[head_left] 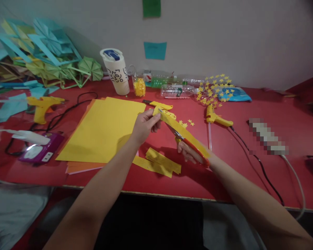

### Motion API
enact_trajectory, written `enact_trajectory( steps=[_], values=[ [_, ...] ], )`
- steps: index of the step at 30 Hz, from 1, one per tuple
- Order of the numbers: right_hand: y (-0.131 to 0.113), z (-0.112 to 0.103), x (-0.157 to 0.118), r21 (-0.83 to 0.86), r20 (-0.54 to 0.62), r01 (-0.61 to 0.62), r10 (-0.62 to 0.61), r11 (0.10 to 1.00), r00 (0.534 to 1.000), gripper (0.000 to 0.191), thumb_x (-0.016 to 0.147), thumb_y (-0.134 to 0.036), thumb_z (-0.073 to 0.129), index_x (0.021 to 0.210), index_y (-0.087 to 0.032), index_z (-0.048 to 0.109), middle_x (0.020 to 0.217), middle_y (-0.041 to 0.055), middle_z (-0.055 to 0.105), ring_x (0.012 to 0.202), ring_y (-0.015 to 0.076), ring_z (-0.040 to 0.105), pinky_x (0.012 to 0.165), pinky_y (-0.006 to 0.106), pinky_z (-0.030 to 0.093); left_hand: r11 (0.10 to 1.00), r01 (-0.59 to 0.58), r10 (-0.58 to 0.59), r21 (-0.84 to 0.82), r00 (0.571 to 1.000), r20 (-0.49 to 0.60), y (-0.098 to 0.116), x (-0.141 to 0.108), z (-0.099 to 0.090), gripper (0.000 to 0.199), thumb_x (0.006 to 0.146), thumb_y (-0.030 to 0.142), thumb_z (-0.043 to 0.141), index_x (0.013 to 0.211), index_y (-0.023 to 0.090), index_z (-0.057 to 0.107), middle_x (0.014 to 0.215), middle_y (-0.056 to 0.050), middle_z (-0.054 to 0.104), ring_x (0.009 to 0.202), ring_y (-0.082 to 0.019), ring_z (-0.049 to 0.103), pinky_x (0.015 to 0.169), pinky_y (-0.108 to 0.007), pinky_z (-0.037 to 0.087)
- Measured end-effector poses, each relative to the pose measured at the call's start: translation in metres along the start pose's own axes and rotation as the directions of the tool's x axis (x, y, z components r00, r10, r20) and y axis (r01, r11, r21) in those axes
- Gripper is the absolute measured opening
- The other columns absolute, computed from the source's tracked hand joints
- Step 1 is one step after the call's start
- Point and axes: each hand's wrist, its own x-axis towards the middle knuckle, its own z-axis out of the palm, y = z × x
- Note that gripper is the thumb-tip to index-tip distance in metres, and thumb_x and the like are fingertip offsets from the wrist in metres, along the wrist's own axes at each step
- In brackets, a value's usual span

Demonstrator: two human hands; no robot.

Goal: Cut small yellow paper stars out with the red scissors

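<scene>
My left hand (146, 124) is closed in a pinch on the upper end of a long yellow paper strip (184, 131), held above the table. Scissors (203, 159) with orange-red handles are in my right hand (188, 152), its fingers wrapped round the loops. The blades reach up along the strip, and a metal tip shows near my left thumb. How far the blades are apart I cannot tell. Below my hands, cut yellow strips (163, 163) lie overlapping. A stack of yellow paper (101, 130) is beside my left forearm. Small yellow paper stars (190, 122) lie behind the scissors.
A yellow utility knife (160, 105) lies behind my left hand. Yellow glue guns stand left (43, 106) and right (216, 118), with cables. A white tumbler (117, 74), a cup of yellow pieces (139, 86) and plastic bottles (177, 91) line the wall. A purple power strip (43, 152) sits left.
</scene>
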Motion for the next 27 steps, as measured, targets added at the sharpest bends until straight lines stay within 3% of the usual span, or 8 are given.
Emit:
enact_trajectory(
  steps=[12,17,23,27],
  values=[
    [0.019,-0.002,0.005,-0.025,0.035,0.066,-0.065,0.997,0.997,0.055,0.076,-0.074,0.043,0.067,-0.02,0.05,0.03,-0.0097,0.036,0.027,0.0078,0.036,0.05,0.029,0.049,0.999,0.022,-0.021,-0.035,1.0,0.019,-0.002,0.002,-0.002,0.02,0.077,0.03,0.059,0.062,0.016,0.056,0.047,0.004,0.054,0.038,-0.003,0.045,0.038,-0.017,0.036],
    [0.012,-0.001,0.002,-0.038,0.036,0.066,-0.065,0.997,0.997,0.054,0.077,-0.073,0.043,0.066,-0.02,0.05,0.03,-0.01,0.036,0.028,0.0073,0.035,0.052,0.029,0.05,0.999,0.034,-0.033,-0.04,0.999,0.011,-0.002,0.002,-0.001,0.019,0.076,0.029,0.059,0.063,0.016,0.056,0.047,0.004,0.054,0.038,-0.004,0.045,0.038,-0.017,0.035],
    [-0.002,0.002,-0.003,-0.066,-0.006,-0.028,0.028,0.997,1.0,0.046,0.083,-0.062,0.044,0.062,-0.021,0.047,0.028,-0.0089,0.035,0.03,0.0083,0.039,0.052,0.027,0.048,0.999,0.034,-0.034,-0.032,0.999,0.005,-0.003,0.002,-0.001,0.02,0.078,0.029,0.058,0.062,0.016,0.056,0.047,0.004,0.053,0.037,-0.003,0.044,0.038,-0.017,0.034],
    [-0.004,0.003,-0.003,-0.075,-0.048,-0.102,0.099,0.992,0.994,0.042,0.084,-0.056,0.046,0.062,-0.021,0.046,0.031,-0.0075,0.038,0.03,0.0089,0.041,0.038,0.023,0.037,0.999,0.039,-0.039,-0.027,0.999,0.006,-0.006,0.002,-0.001,0.021,0.079,0.03,0.057,0.063,0.016,0.056,0.049,0.003,0.055,0.039,-0.003,0.045,0.039,-0.017,0.035]
  ],
)
